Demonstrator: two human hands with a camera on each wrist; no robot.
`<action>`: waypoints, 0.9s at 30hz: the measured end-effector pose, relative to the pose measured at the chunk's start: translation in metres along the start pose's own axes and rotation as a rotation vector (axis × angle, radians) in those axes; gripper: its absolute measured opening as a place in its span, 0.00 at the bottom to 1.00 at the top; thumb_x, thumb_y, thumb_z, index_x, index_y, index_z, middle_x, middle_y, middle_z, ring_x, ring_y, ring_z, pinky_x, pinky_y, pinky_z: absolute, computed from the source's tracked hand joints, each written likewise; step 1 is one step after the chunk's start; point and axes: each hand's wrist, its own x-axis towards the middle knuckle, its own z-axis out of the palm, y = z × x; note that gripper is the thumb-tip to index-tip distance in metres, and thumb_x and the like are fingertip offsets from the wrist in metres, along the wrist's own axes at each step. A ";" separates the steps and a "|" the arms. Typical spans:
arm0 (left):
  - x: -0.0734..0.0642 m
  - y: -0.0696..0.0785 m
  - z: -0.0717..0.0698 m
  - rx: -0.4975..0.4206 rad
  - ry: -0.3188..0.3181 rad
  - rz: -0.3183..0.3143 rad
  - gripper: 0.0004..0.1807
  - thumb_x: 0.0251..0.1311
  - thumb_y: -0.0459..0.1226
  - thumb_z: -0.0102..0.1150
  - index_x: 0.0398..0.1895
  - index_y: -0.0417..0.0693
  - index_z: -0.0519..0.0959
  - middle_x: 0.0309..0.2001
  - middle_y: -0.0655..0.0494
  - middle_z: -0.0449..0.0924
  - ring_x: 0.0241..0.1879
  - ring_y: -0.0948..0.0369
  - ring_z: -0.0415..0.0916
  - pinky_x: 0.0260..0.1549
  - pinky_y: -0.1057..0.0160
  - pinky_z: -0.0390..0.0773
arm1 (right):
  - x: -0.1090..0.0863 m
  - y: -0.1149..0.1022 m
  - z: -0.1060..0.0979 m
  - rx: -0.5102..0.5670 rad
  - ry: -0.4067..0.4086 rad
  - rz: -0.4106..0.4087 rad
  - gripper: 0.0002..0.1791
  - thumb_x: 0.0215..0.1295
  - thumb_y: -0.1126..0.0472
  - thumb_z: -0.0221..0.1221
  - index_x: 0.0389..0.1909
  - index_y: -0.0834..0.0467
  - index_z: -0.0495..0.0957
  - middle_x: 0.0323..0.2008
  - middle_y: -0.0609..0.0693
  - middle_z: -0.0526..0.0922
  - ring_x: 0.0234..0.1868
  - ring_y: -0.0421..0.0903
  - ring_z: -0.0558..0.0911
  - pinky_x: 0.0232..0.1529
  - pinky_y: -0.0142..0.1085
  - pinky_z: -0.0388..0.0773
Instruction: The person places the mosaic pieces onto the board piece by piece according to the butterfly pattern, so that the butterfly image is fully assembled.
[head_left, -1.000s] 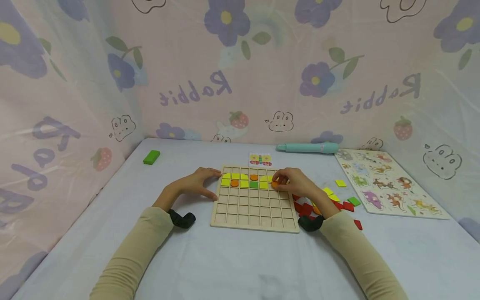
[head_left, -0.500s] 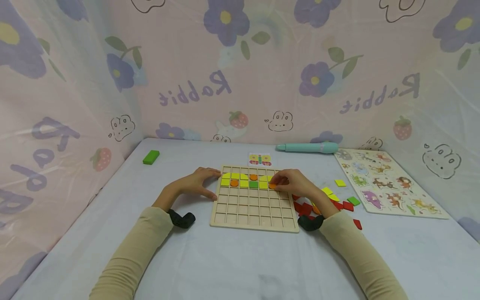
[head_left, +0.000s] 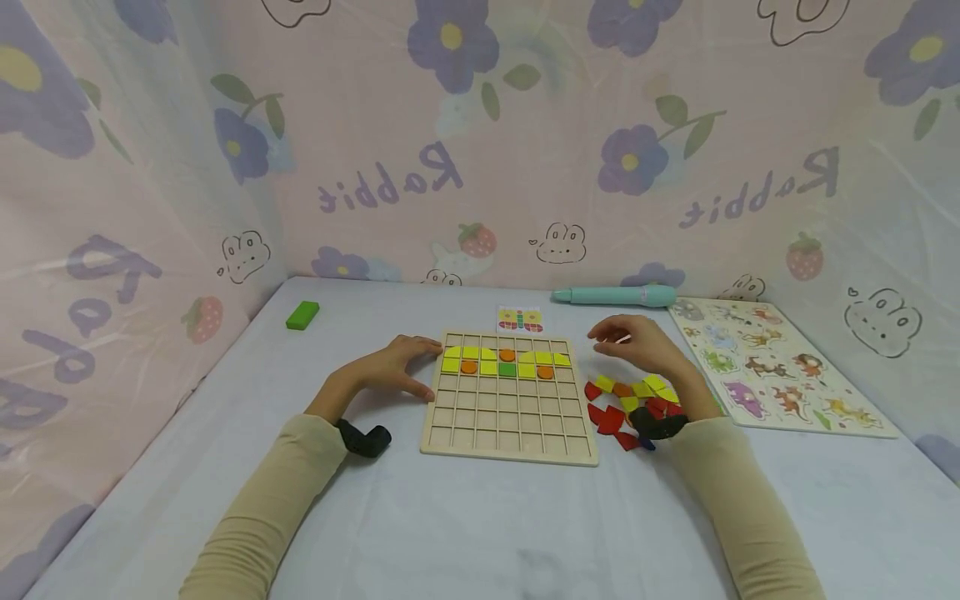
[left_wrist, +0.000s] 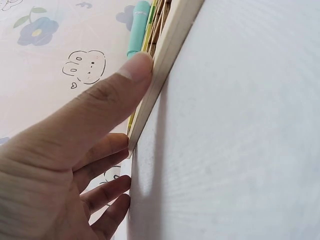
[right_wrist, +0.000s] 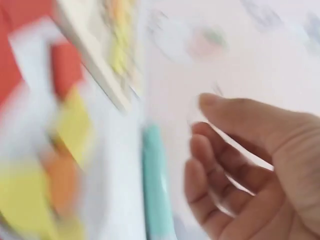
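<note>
A wooden grid board (head_left: 510,435) lies flat on the table, its second and third rows partly filled with yellow pieces (head_left: 451,365), orange discs (head_left: 545,372) and a green square (head_left: 507,369). At the board's left edge, my left hand (head_left: 392,367) rests its thumb and a fingertip against the rim; the left wrist view has the thumb (left_wrist: 135,67) on that wooden edge (left_wrist: 159,80). My right hand (head_left: 639,343) hovers off the board's right side with loosely bent fingers and nothing between them. The right wrist view is blurred, but the hand (right_wrist: 250,170) there is bare too.
Loose red pieces (head_left: 611,420), yellow pieces and other colours lie right of the board, partly under my right wrist. Behind the board are a pattern card (head_left: 519,319) and a teal pen (head_left: 615,295). An animal picture board (head_left: 780,367) lies far right, a green block (head_left: 303,315) far left.
My right hand has let go of the orange disc, which now lies in the third row near the right edge, and has moved right, off the board. The left hand has stayed put.
</note>
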 end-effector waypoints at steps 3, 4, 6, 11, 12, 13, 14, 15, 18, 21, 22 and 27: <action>0.000 0.000 0.000 0.005 -0.001 -0.001 0.45 0.46 0.50 0.69 0.68 0.48 0.62 0.69 0.53 0.57 0.69 0.51 0.46 0.66 0.45 0.51 | -0.015 0.021 -0.024 0.023 0.021 0.074 0.17 0.64 0.59 0.58 0.50 0.63 0.77 0.46 0.59 0.80 0.47 0.54 0.76 0.49 0.49 0.74; 0.000 0.000 0.000 0.007 -0.002 0.000 0.45 0.46 0.51 0.69 0.68 0.48 0.62 0.70 0.53 0.57 0.69 0.51 0.46 0.66 0.45 0.51 | -0.021 0.027 -0.030 0.019 0.023 0.098 0.17 0.64 0.58 0.58 0.51 0.63 0.76 0.48 0.60 0.79 0.48 0.55 0.75 0.50 0.51 0.73; 0.000 0.000 0.000 0.012 -0.004 0.002 0.46 0.46 0.51 0.69 0.68 0.48 0.62 0.70 0.53 0.57 0.69 0.51 0.46 0.66 0.45 0.51 | -0.032 0.038 -0.042 0.005 0.027 0.138 0.18 0.65 0.59 0.57 0.52 0.65 0.74 0.50 0.63 0.77 0.49 0.57 0.74 0.51 0.53 0.71; 0.000 -0.001 -0.001 0.012 0.001 0.009 0.45 0.46 0.50 0.70 0.68 0.48 0.62 0.69 0.53 0.57 0.69 0.51 0.46 0.66 0.45 0.51 | -0.050 0.056 -0.056 -0.025 -0.015 0.229 0.19 0.64 0.63 0.56 0.54 0.67 0.72 0.52 0.68 0.73 0.49 0.60 0.71 0.50 0.54 0.71; 0.000 -0.001 -0.001 0.010 0.003 0.010 0.45 0.46 0.50 0.70 0.68 0.48 0.62 0.69 0.53 0.57 0.69 0.51 0.46 0.66 0.45 0.51 | -0.052 0.059 -0.057 -0.030 -0.032 0.239 0.20 0.64 0.64 0.56 0.55 0.68 0.71 0.52 0.69 0.72 0.50 0.61 0.70 0.50 0.54 0.71; 0.000 -0.001 -0.001 0.009 0.004 0.010 0.45 0.46 0.50 0.70 0.68 0.48 0.62 0.69 0.53 0.57 0.69 0.51 0.46 0.66 0.45 0.51 | -0.053 0.062 -0.057 -0.030 -0.049 0.250 0.20 0.63 0.65 0.56 0.55 0.68 0.71 0.53 0.70 0.71 0.50 0.62 0.70 0.50 0.54 0.71; 0.000 -0.001 -0.001 0.007 0.004 0.008 0.45 0.46 0.50 0.70 0.68 0.48 0.62 0.69 0.53 0.57 0.69 0.51 0.46 0.66 0.45 0.51 | -0.054 0.064 -0.057 -0.029 -0.064 0.256 0.21 0.63 0.65 0.56 0.56 0.68 0.71 0.53 0.71 0.70 0.50 0.63 0.69 0.50 0.55 0.71; 0.000 -0.001 -0.001 0.007 0.003 0.008 0.45 0.46 0.50 0.70 0.68 0.48 0.62 0.69 0.53 0.57 0.69 0.51 0.46 0.66 0.45 0.51 | -0.055 0.066 -0.057 -0.029 -0.076 0.263 0.21 0.63 0.66 0.56 0.56 0.68 0.70 0.54 0.71 0.69 0.51 0.64 0.68 0.50 0.55 0.71; 0.000 -0.001 0.000 0.011 0.003 0.006 0.45 0.46 0.51 0.69 0.68 0.48 0.62 0.69 0.52 0.57 0.69 0.51 0.46 0.66 0.45 0.51 | -0.057 0.072 -0.055 -0.024 -0.100 0.271 0.21 0.62 0.68 0.55 0.57 0.68 0.69 0.55 0.72 0.68 0.52 0.66 0.67 0.51 0.57 0.70; 0.001 -0.002 0.001 0.015 0.005 0.004 0.45 0.46 0.51 0.69 0.68 0.48 0.62 0.69 0.52 0.57 0.69 0.51 0.46 0.66 0.45 0.51 | -0.057 0.077 -0.052 -0.010 -0.114 0.276 0.21 0.62 0.69 0.55 0.57 0.68 0.70 0.55 0.71 0.69 0.52 0.65 0.68 0.52 0.57 0.70; 0.001 -0.002 0.002 0.015 0.005 0.004 0.45 0.46 0.51 0.69 0.68 0.48 0.62 0.69 0.52 0.57 0.69 0.51 0.46 0.66 0.45 0.51 | -0.056 0.078 -0.051 -0.011 -0.116 0.279 0.21 0.61 0.69 0.55 0.56 0.68 0.70 0.55 0.71 0.69 0.52 0.64 0.69 0.52 0.57 0.70; 0.001 -0.002 0.001 0.015 0.006 0.010 0.45 0.46 0.50 0.70 0.68 0.48 0.62 0.70 0.52 0.57 0.69 0.51 0.46 0.66 0.45 0.51 | -0.055 0.082 -0.047 -0.031 -0.109 0.319 0.21 0.61 0.66 0.57 0.55 0.67 0.72 0.52 0.70 0.72 0.49 0.62 0.70 0.50 0.54 0.71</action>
